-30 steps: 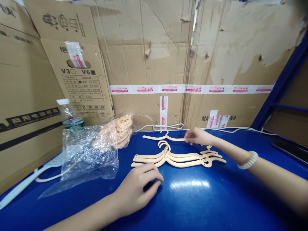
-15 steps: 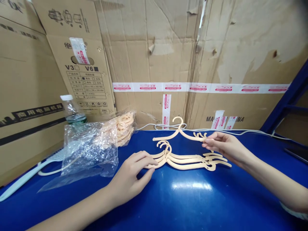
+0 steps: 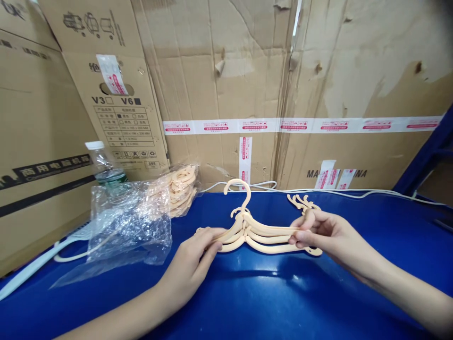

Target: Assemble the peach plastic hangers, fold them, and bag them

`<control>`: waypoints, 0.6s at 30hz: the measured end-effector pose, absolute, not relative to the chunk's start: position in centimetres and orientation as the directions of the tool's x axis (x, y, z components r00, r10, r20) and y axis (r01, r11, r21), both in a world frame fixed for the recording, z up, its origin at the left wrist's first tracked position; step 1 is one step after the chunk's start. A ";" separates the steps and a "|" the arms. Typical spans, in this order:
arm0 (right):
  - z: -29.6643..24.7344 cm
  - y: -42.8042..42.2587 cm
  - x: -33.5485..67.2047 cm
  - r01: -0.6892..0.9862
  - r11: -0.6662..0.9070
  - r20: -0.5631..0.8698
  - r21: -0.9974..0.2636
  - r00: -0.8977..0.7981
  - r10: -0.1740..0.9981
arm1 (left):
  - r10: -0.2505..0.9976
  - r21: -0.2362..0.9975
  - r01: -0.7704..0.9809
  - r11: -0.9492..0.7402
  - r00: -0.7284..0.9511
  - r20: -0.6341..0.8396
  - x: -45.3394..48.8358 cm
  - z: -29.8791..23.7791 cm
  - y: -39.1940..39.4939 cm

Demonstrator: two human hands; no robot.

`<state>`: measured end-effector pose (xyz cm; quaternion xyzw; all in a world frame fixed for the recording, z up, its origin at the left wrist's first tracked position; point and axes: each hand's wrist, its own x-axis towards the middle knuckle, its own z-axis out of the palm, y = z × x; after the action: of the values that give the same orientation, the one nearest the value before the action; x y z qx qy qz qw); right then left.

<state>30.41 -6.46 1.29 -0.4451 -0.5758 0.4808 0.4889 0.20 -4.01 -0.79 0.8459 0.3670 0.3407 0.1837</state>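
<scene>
A small stack of cream plastic hangers lies on the blue table, hooks pointing away from me. My left hand pinches the stack's left ends with fingers closed on them. My right hand grips the right ends, fingers wrapped around them. The top hanger's hook rises above the rest. Both hands hold the same stack between them.
A crumpled clear plastic bag with more cream hangers lies at the left. Behind it stands a water bottle. Cardboard boxes wall the back and left. A white cable runs along the table's rear edge.
My right hand carried a single hanger from the far side and set it onto the stack. My left hand moved up to the stack's left ends. Both hands now grip the stack.
</scene>
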 end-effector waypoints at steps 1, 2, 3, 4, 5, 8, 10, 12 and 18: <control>1.3 -6.4 30.4 0.071 0.128 0.116 -0.989 -0.151 0.982 | 0.742 0.566 0.487 -0.665 0.516 0.429 0.3 -0.8 -4.1; 1.3 -6.3 30.6 0.108 0.128 0.109 -0.986 -0.166 0.980 | 0.741 0.569 0.483 -0.666 0.520 0.425 0.3 -0.7 -4.1; 1.4 -6.0 31.0 0.149 0.145 0.120 -0.978 -0.163 0.979 | 0.744 0.574 0.483 -0.662 0.517 0.423 0.3 -0.7 -4.2; 1.6 -5.7 31.7 0.189 0.174 0.149 -0.966 -0.139 0.979 | 0.750 0.582 0.482 -0.655 0.511 0.420 0.3 -0.7 -4.2; 1.9 -5.3 32.5 0.223 0.212 0.195 -0.951 -0.098 0.976 | 0.754 0.589 0.481 -0.649 0.509 0.415 0.3 -0.7 -4.3; 2.9 -4.2 35.6 0.323 0.318 0.369 -0.892 0.109 0.923 | 0.759 0.608 0.472 -0.639 0.518 0.396 0.1 -0.8 -4.3; 3.3 -3.4 37.6 0.498 0.318 0.450 -0.806 0.169 0.877 | 0.756 0.607 0.472 -0.640 0.526 0.388 0.0 -1.0 -4.3; 3.2 -2.7 39.1 0.697 0.287 0.466 -0.657 0.076 0.882 | 0.748 0.593 0.474 -0.651 0.534 0.394 0.0 -1.1 -4.1; 1.2 -1.1 41.2 0.879 0.378 0.377 -0.290 -0.258 0.889 | 0.733 0.557 0.488 -0.673 0.542 0.411 0.0 -1.4 -3.7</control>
<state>41.16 -1.07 1.19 -0.5575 -0.7931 0.0106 0.2453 0.02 -3.69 -1.43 0.8568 0.3561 0.3197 0.1919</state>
